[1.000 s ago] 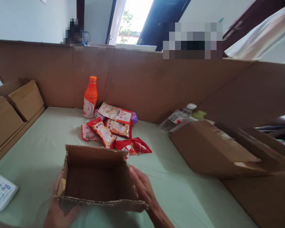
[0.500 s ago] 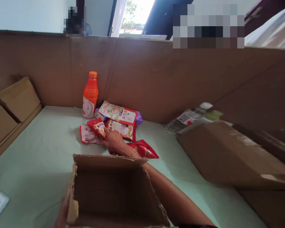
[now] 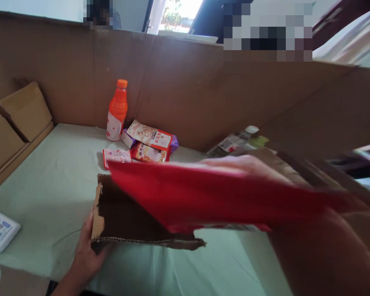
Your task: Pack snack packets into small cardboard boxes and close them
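My left hand [image 3: 88,255] is closed on the left side of an open cardboard box [image 3: 120,216] with torn edges. Across the box's opening, close to the camera, stretches a red snack bag [image 3: 188,189], smeared by motion. My right hand [image 3: 249,166] is at the bag's upper edge, gripping it; most of its fingers are hidden or blurred. Beyond the box lie a small pink-and-white packet [image 3: 117,156], a red snack packet [image 3: 151,153] and a cream-and-red pouch [image 3: 149,134] resting on a purple package [image 3: 174,142].
An orange bottle [image 3: 117,111] stands upright against the tall cardboard wall [image 3: 185,90]. At right, a clear bottle [image 3: 231,142] leans by another cardboard box [image 3: 296,172]. More cardboard [image 3: 24,111] stands at left, with a white labelled item [image 3: 1,230] nearer me.
My right hand has left the snack pile and come up, nearer and rightward, with the red bag. The box has turned in my left hand, which shows more fully. The view has shifted slightly.
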`<state>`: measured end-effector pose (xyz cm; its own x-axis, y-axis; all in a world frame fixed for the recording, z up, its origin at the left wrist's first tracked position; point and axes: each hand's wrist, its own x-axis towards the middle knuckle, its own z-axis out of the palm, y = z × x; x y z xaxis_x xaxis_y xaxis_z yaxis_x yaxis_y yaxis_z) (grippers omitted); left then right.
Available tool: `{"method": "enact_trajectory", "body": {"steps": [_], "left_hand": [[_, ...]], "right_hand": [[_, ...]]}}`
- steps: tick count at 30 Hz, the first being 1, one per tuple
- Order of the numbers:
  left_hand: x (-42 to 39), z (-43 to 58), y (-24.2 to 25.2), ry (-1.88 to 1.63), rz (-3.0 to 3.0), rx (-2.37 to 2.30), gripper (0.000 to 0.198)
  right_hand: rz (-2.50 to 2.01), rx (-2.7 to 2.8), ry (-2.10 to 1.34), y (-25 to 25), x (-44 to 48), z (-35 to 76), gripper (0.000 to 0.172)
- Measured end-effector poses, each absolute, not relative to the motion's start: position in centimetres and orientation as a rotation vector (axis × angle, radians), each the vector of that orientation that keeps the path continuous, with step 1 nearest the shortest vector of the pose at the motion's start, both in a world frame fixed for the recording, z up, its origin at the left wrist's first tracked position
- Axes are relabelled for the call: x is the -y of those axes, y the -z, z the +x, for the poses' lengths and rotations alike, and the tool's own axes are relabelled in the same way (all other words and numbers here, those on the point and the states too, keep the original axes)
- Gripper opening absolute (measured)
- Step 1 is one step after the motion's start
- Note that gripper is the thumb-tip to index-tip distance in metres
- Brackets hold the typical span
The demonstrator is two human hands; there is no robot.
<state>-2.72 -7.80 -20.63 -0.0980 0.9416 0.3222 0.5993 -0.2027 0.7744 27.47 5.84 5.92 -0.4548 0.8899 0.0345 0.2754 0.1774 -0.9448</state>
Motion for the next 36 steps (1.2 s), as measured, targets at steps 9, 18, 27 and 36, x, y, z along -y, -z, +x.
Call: {"method": "enact_trajectory", "body": {"steps": [9, 18, 27, 36], "left_hand": [[7.4, -2.8, 20.2, -1.254, 1.774, -1.576, 0.071], [7.2, -2.7, 20.4, -1.281, 1.827, -1.582, 0.067], [7.7, -4.0, 18.5, -1.243, 1.825, -1.606, 0.074], [5.3, -3.8, 11.5, -1.603, 1.856, -1.224, 0.072]], "right_hand": [[-1.314, 2.971, -0.755, -3.4, -5.8, 19.6, 0.024], [-1.341, 3.212, -0.493, 3.2, -5.2, 17.4, 0.028], [-1.243, 2.688, -0.512, -2.2, -5.5, 22.7, 0.033], [-1.254, 2.186, -0.706, 2.0, 0.1, 32.8, 0.057]]}}
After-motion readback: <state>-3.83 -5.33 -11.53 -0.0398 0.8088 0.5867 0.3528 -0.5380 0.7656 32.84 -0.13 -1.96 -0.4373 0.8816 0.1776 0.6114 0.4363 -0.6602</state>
